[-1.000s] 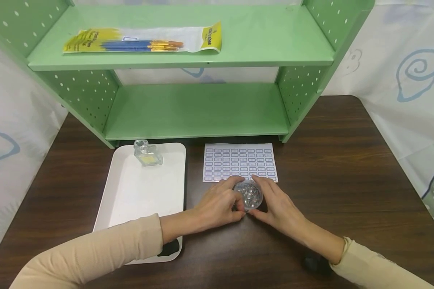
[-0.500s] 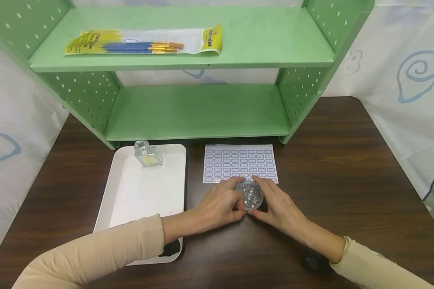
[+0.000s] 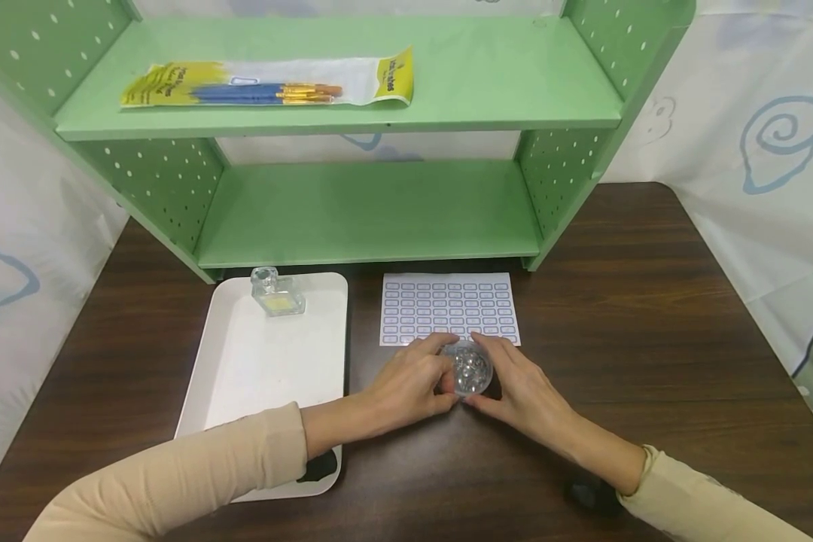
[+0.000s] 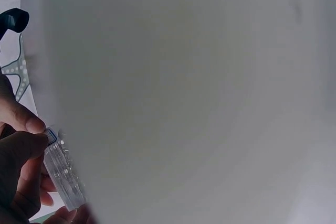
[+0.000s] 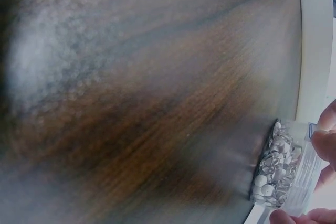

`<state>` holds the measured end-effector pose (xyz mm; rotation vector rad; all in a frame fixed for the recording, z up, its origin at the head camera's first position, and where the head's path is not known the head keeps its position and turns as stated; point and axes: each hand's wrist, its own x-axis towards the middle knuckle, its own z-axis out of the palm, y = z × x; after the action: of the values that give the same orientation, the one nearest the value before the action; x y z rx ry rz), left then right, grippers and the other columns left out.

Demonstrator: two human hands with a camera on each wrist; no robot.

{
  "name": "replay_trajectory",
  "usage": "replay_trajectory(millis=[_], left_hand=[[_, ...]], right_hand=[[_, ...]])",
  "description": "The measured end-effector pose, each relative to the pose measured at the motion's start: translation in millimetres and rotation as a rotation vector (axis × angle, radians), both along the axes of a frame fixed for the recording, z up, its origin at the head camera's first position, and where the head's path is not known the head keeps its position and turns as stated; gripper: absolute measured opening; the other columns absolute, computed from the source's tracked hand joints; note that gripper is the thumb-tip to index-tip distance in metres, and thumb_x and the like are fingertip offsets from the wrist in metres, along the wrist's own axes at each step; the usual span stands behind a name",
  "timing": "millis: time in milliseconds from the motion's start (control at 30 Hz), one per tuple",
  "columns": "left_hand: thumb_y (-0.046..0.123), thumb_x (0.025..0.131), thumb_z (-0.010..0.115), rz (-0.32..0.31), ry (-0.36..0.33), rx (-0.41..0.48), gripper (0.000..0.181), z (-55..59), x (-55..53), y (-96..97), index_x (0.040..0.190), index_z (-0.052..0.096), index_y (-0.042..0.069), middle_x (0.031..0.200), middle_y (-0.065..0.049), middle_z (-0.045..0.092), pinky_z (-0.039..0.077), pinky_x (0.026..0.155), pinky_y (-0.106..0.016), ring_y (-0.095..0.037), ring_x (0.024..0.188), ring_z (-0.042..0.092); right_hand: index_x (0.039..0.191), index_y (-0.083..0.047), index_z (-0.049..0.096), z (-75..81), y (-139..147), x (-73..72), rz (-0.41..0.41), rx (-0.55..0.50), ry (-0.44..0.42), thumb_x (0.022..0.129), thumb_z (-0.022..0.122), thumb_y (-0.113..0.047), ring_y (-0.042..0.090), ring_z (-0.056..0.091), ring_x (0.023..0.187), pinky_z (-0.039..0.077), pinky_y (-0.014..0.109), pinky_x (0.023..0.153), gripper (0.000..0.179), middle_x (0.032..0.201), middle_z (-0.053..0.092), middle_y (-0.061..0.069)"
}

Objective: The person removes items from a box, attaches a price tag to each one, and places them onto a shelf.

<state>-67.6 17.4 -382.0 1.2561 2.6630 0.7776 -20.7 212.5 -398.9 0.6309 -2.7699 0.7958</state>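
Between both hands a small round clear plastic jar [image 3: 473, 370] is held over the dark table, just in front of a sheet of labels [image 3: 447, 305]. Clear glassy pieces [image 5: 275, 166] fill part of it. My left hand [image 3: 412, 382] grips its left side, with curled fingers and thumb tip near the front. On the right side, my right hand [image 3: 525, 388] holds it between thumb and fingers. A small blue-bordered label [image 4: 51, 136] sits on the jar's side, right at the thumb tips. The hands hide much of the jar's left side.
A white tray [image 3: 271, 361] lies to the left, with a clear glass bottle [image 3: 279, 295] at its far end. The green shelf [image 3: 369, 211] stands behind, with a pack of paintbrushes [image 3: 264, 84] on its upper board. A dark object [image 3: 591, 493] lies beside the right sleeve.
Both hands keep hold of the jar in nearly the same place, with only slight finger shifts near its front. The head view has tilted up slightly.
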Motion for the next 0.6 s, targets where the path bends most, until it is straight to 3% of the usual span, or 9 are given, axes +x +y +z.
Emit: replay_trajectory(millis=[233,600], left_hand=[[0.021,0.071,0.079,-0.012,0.002,0.009,0.020,-0.7,-1.2,-0.7,0.064,0.061,0.018,0.129,-0.013,0.055,0.052,0.082,-0.037,-0.027,0.104,0.060],[0.010,0.070,0.078,-0.052,-0.042,0.012,0.019,4.4,-4.7,-3.7,0.069,0.059,0.015,0.129,-0.016,0.056,0.049,0.093,-0.038,-0.029,0.115,0.056]], right_hand=[[0.130,0.003,0.045,-0.1,0.3,-0.2,0.002,0.001,-0.004,0.065,0.087,-0.020,0.026,0.059,0.105,0.053,0.040,0.084,0.081,0.117,0.056,0.016],[0.129,0.004,0.047,0.4,1.3,-2.3,0.020,-0.001,-0.028,0.065,0.087,-0.020,0.024,0.058,0.104,0.053,0.039,0.084,0.079,0.117,0.054,0.015]])
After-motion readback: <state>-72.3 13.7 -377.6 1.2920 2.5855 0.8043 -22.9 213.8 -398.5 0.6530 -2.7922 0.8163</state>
